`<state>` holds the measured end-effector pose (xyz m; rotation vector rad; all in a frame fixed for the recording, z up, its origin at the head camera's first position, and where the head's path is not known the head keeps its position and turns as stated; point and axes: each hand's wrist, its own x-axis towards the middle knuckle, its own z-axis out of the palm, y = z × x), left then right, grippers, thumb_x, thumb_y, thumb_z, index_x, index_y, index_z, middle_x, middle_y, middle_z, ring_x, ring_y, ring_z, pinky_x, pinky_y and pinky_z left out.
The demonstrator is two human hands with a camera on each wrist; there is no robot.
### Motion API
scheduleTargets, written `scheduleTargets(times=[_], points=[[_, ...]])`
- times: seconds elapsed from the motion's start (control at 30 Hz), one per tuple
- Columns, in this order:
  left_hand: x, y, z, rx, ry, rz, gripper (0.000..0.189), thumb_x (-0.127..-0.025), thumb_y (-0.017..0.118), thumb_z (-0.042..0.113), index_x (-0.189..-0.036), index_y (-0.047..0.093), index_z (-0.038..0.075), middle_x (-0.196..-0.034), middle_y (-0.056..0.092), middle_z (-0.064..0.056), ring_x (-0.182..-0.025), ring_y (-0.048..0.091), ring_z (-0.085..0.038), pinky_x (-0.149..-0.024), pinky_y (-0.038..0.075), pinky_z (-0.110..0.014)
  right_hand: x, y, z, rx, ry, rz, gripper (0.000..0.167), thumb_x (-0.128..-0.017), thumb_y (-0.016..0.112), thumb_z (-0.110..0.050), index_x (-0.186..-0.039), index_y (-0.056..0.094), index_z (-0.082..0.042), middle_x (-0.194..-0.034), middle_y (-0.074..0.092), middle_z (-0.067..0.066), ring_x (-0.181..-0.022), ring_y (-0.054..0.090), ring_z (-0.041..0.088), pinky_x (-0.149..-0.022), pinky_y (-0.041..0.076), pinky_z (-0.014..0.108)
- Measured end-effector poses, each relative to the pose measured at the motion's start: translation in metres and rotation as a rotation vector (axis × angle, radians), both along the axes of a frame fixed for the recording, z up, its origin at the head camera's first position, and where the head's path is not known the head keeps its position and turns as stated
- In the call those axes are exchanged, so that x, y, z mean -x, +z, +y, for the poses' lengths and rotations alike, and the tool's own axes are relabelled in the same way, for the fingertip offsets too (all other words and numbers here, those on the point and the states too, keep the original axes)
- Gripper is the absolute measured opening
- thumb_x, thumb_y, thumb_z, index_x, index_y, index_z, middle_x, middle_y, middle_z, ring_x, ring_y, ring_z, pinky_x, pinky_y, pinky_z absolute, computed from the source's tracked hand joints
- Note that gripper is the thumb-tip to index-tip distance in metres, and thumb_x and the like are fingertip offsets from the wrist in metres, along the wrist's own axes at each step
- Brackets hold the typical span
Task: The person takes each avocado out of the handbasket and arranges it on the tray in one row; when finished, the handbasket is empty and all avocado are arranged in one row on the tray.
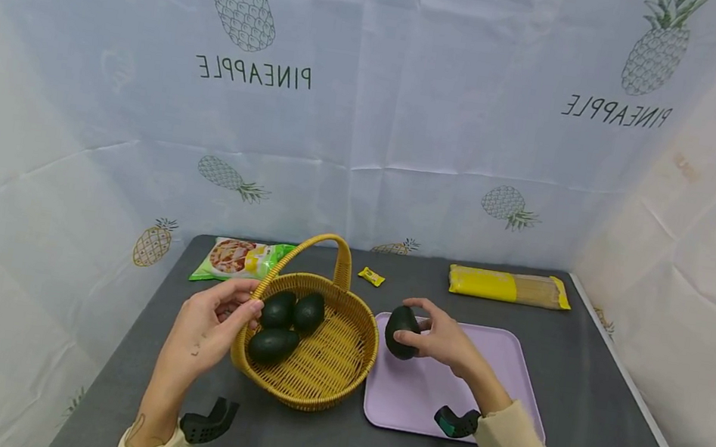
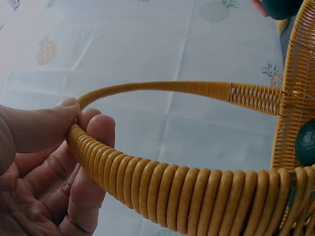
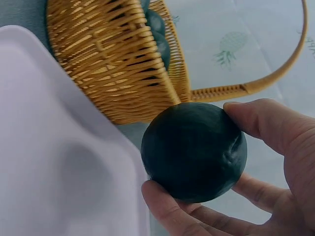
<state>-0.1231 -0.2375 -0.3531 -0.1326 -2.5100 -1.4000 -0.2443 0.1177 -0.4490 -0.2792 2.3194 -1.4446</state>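
A yellow wicker basket (image 1: 342,336) stands on the dark table with three dark green avocados (image 1: 273,347) inside, gathered at its left side. My left hand (image 1: 209,325) pinches the basket's arched handle (image 2: 142,182) between thumb and fingers, as the left wrist view shows close up. Another avocado (image 3: 194,152) is gripped by my right hand (image 1: 445,339), thumb on one side and fingertips on the other. It is held over the left edge of a lilac tray (image 1: 462,414), just right of the basket, and a soft shadow falls on the tray beneath.
Behind the basket lies a green and white food packet (image 1: 239,259). A small yellow wrapped piece (image 1: 371,276) sits at the back middle, and a yellow pack of noodles (image 1: 507,286) at the back right. Pineapple-printed cloth (image 1: 413,124) encloses the table's back and sides.
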Motion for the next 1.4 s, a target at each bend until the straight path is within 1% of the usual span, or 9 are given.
scheduleTargets(times=[0.13,0.4,0.63,0.9,1.13,1.27,1.4], points=[[0.000,0.000,0.000,-0.002,-0.004,-0.003,0.030,-0.099,0.067,0.015,-0.126,0.067,0.002,-0.095,0.071,-0.009,-0.077,0.069,-0.014,-0.069,0.056,-0.022,-0.005,-0.010,-0.001,-0.024,-0.010,0.000,0.069,-0.086,0.083,-0.027,-0.145,0.049,-0.016,-0.114,0.064,0.022,-0.088,0.067,0.025,-0.075,0.062,0.041],[0.000,0.000,0.000,-0.015,-0.010,-0.003,0.030,-0.100,0.066,0.015,-0.126,0.067,0.002,-0.096,0.072,-0.009,-0.078,0.070,-0.016,-0.070,0.057,-0.022,-0.011,-0.024,-0.004,-0.075,-0.020,0.000,0.071,-0.083,0.084,-0.030,-0.145,0.051,-0.017,-0.113,0.066,0.019,-0.088,0.066,0.024,-0.071,0.062,0.039],[0.000,0.000,0.001,-0.010,-0.002,-0.010,0.030,-0.100,0.066,0.016,-0.127,0.067,0.003,-0.096,0.072,-0.008,-0.078,0.069,-0.015,-0.069,0.056,-0.022,-0.016,-0.032,-0.009,-0.086,0.022,-0.001,0.070,-0.083,0.084,-0.030,-0.143,0.052,-0.015,-0.105,0.067,0.016,-0.083,0.065,0.022,-0.068,0.060,0.038],[0.000,0.000,0.000,-0.002,-0.004,0.000,0.030,-0.100,0.066,0.016,-0.127,0.067,0.002,-0.096,0.072,-0.009,-0.078,0.069,-0.014,-0.070,0.056,-0.022,-0.020,-0.037,-0.015,-0.112,0.051,0.013,0.068,-0.083,0.083,-0.032,-0.141,0.053,-0.016,-0.104,0.067,0.014,-0.084,0.064,0.021,-0.067,0.059,0.035],[0.000,-0.002,0.000,-0.023,-0.021,0.007,0.031,-0.099,0.067,0.015,-0.127,0.067,0.002,-0.096,0.072,-0.011,-0.075,0.069,-0.008,-0.070,0.057,-0.023,-0.021,-0.042,-0.016,-0.124,0.059,0.020,0.066,-0.083,0.083,-0.033,-0.140,0.054,-0.017,-0.097,0.067,0.011,-0.079,0.064,0.020,-0.065,0.057,0.035],[0.000,-0.003,0.000,-0.033,-0.020,0.014,0.031,-0.099,0.067,0.013,-0.128,0.066,0.001,-0.097,0.072,-0.012,-0.076,0.069,-0.011,-0.070,0.057,-0.022,-0.021,-0.043,-0.016,-0.139,0.061,0.012,0.064,-0.083,0.082,-0.034,-0.138,0.055,-0.019,-0.096,0.067,0.010,-0.080,0.063,0.020,-0.064,0.056,0.033],[0.001,-0.002,0.001,-0.027,-0.020,0.021,0.031,-0.099,0.067,0.013,-0.127,0.066,0.001,-0.096,0.072,-0.011,-0.075,0.068,-0.011,-0.069,0.057,-0.023,-0.021,-0.042,-0.016,-0.149,0.074,0.000,0.062,-0.083,0.082,-0.036,-0.137,0.055,-0.021,-0.097,0.067,0.009,-0.080,0.064,0.020,-0.064,0.055,0.033]])
